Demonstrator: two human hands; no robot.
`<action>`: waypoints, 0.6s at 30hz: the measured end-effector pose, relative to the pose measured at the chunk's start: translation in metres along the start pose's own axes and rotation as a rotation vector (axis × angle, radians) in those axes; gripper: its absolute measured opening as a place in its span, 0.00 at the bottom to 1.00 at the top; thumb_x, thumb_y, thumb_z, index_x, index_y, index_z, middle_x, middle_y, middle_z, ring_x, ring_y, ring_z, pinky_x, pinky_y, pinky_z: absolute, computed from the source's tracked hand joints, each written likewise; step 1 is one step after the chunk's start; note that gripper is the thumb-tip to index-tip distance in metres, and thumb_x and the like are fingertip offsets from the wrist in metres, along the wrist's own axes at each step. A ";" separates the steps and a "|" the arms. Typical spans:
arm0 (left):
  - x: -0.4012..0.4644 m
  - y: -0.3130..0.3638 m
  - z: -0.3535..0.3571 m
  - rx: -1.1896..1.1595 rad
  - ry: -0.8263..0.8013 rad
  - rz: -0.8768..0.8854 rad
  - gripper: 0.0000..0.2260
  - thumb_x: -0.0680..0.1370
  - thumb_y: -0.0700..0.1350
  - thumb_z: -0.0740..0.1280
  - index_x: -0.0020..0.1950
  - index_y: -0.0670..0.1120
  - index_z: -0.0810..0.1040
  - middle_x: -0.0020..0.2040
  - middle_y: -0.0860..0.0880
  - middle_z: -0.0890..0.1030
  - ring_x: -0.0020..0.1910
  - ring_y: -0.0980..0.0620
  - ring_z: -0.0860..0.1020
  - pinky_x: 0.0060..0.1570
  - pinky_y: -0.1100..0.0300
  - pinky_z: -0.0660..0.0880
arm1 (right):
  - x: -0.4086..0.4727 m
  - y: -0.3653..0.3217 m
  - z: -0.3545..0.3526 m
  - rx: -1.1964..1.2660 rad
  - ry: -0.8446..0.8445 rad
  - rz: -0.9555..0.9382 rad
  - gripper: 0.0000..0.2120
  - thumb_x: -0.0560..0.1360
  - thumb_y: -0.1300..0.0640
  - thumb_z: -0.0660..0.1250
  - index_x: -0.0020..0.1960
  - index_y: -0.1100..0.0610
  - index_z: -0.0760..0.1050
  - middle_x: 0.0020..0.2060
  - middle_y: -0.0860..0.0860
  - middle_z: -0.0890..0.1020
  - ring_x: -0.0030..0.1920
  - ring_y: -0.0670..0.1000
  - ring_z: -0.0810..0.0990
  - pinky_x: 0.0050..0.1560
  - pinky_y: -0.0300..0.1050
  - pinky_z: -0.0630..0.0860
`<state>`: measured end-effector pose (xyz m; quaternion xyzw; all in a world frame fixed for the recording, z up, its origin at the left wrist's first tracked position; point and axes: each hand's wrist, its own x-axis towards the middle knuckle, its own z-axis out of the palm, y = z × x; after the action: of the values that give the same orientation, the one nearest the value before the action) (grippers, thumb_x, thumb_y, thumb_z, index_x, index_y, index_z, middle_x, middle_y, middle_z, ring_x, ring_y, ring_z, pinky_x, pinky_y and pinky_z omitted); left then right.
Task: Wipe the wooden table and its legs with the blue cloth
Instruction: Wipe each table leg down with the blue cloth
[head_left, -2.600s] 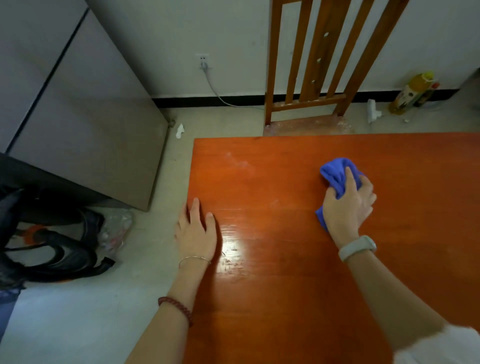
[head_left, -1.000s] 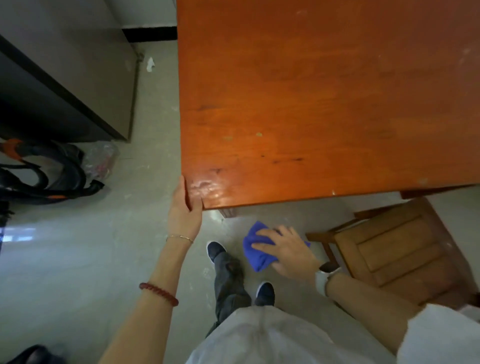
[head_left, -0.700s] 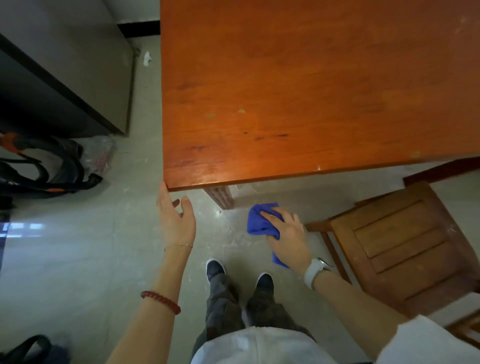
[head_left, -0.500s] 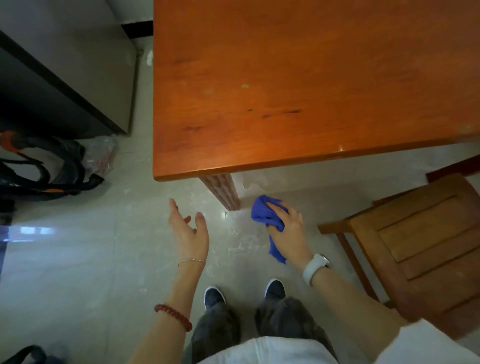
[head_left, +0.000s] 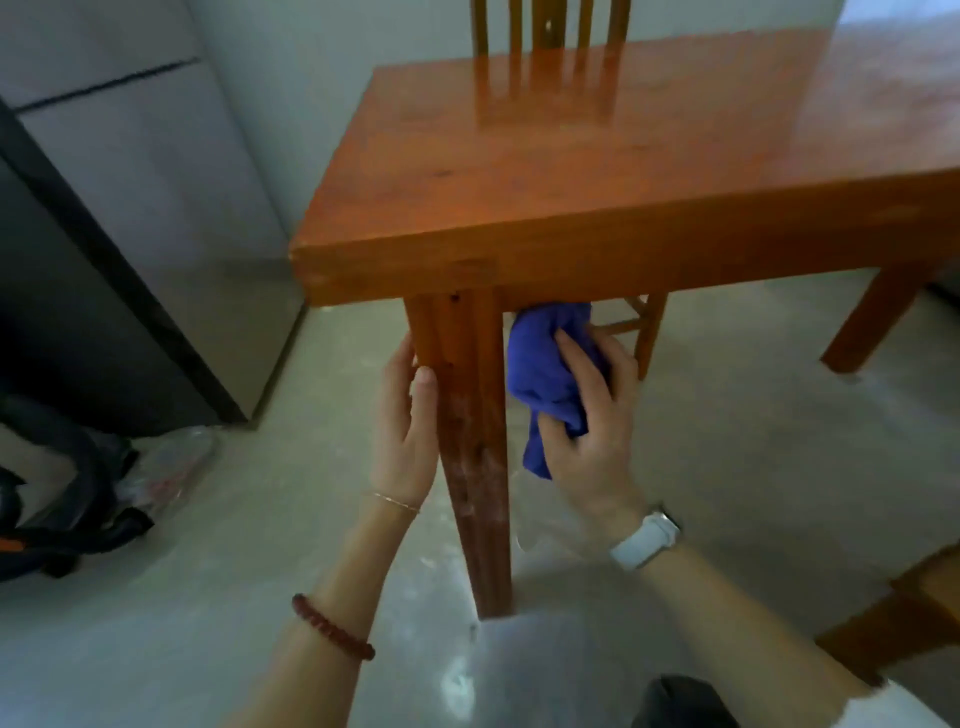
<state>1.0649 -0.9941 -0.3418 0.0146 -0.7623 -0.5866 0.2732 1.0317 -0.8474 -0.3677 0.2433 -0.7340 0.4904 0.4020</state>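
The near leg (head_left: 475, 447) of the wooden bench (head_left: 597, 171) stands between the 2 hands. The left hand (head_left: 404, 426) lies against the leg's left face, fingers straight and reaching behind it, thumb resting on the front edge. The right hand (head_left: 584, 421) grips the bunched blue cloth (head_left: 545, 374), fingers curled round it, and holds it against the leg's right face just under the bench apron. A white watch (head_left: 645, 535) sits on the right wrist. Beyond the right hand a chair (head_left: 644, 322) shows under the bench. Left of the left hand, black hoses (head_left: 67, 499) lie on the floor beside a grey cabinet (head_left: 171, 218).
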 end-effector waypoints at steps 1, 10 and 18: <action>0.001 -0.007 0.001 -0.018 -0.010 0.048 0.20 0.79 0.48 0.53 0.70 0.44 0.62 0.63 0.53 0.71 0.56 0.72 0.71 0.51 0.77 0.68 | -0.001 0.006 0.006 -0.022 0.041 -0.069 0.19 0.72 0.60 0.62 0.63 0.57 0.67 0.61 0.55 0.65 0.62 0.54 0.68 0.65 0.40 0.65; 0.005 -0.036 -0.010 -0.180 -0.123 0.085 0.17 0.80 0.53 0.53 0.69 0.54 0.64 0.66 0.51 0.72 0.63 0.53 0.72 0.62 0.56 0.70 | -0.004 0.015 0.012 -0.134 0.143 -0.519 0.15 0.78 0.55 0.59 0.63 0.58 0.64 0.61 0.55 0.64 0.61 0.56 0.67 0.62 0.47 0.69; -0.001 -0.050 -0.020 -0.421 -0.213 -0.159 0.23 0.80 0.58 0.45 0.61 0.51 0.74 0.58 0.53 0.78 0.57 0.54 0.75 0.61 0.52 0.68 | 0.018 -0.004 0.037 -0.407 0.106 -0.708 0.22 0.74 0.56 0.64 0.66 0.52 0.63 0.63 0.50 0.64 0.61 0.56 0.65 0.58 0.50 0.64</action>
<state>1.0593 -1.0273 -0.3841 -0.0445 -0.6442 -0.7504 0.1411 1.0120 -0.8820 -0.3579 0.3706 -0.6654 0.1784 0.6229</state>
